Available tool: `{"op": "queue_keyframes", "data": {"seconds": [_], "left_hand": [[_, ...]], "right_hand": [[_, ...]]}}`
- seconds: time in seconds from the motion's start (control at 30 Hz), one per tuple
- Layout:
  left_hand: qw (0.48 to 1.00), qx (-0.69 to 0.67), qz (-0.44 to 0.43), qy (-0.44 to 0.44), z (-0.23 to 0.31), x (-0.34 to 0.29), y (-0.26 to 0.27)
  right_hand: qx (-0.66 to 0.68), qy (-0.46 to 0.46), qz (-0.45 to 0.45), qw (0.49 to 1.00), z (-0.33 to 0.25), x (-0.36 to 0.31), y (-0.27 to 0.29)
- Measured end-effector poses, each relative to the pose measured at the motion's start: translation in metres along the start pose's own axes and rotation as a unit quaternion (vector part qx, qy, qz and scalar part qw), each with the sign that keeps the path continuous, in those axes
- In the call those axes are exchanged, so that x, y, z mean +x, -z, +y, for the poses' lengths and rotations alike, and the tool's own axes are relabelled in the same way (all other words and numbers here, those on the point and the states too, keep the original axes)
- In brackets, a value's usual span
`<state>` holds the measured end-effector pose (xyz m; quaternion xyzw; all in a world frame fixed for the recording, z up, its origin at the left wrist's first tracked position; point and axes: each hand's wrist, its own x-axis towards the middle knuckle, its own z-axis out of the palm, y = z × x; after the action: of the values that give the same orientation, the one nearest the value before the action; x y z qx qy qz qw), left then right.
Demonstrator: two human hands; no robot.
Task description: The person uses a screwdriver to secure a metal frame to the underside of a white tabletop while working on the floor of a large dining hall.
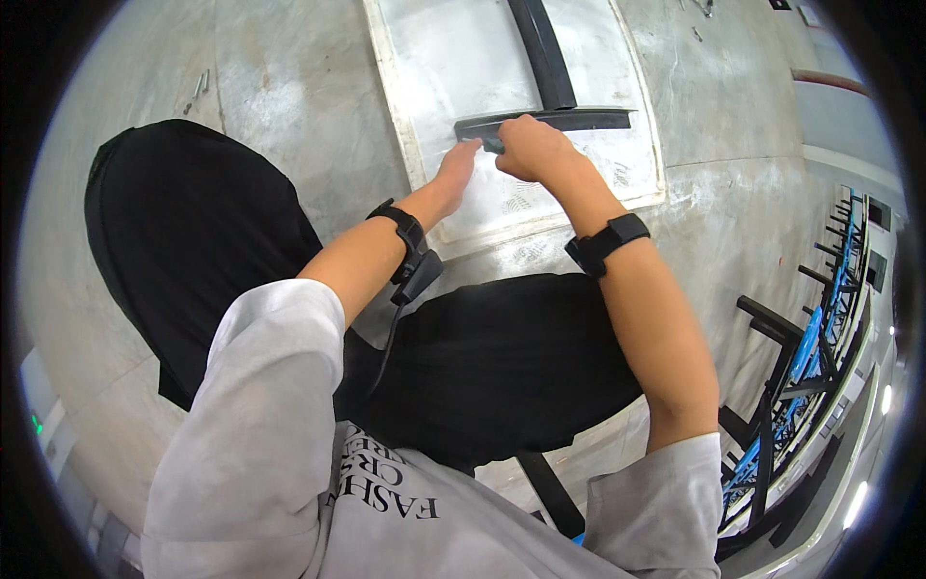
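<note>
A black bar (593,120) with a channel-like profile lies crosswise on a white board (555,207) on the floor. My right hand (532,147) is closed in a fist just in front of the bar's left half. From its left side sticks out a short dark object (493,146), mostly covered by the fingers, so its kind does not show. Close to that object and the bar's left end is my left hand (457,174). Its fingers are pressed together, and what lies between them is hidden. A second black bar (543,53) runs away from the first one, nearly at right angles.
Grey concrete floor (299,116) surrounds the board. Small metal pieces (202,84) lie at the far left, others (707,8) at the far right. My black-clad knees (193,212) flank the near space. A rack of black and blue frames (808,347) stands to the right.
</note>
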<state>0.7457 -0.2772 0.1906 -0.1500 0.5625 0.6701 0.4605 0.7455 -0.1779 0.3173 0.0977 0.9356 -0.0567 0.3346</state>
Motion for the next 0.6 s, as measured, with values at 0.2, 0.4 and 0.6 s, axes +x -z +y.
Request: {"op": "queue_keyframes", "data": {"seconds": [0.2,0.4,0.6], "left_hand": [[1.000,-0.007,-0.028,-0.001,-0.018,0.016,0.008],[1.000,0.005,-0.012,-0.010,-0.012,0.010,0.003],[1.000,0.000,-0.015,0.009,-0.009,0.003,0.000]], "right_hand": [[0.012,0.007,-0.014,1.000,0.004,-0.002,0.003],[0.028,-0.005,0.003,1.000,0.006,-0.002,-0.001],[0.032,0.017,0.029,0.999,0.006,-0.002,-0.014]]}}
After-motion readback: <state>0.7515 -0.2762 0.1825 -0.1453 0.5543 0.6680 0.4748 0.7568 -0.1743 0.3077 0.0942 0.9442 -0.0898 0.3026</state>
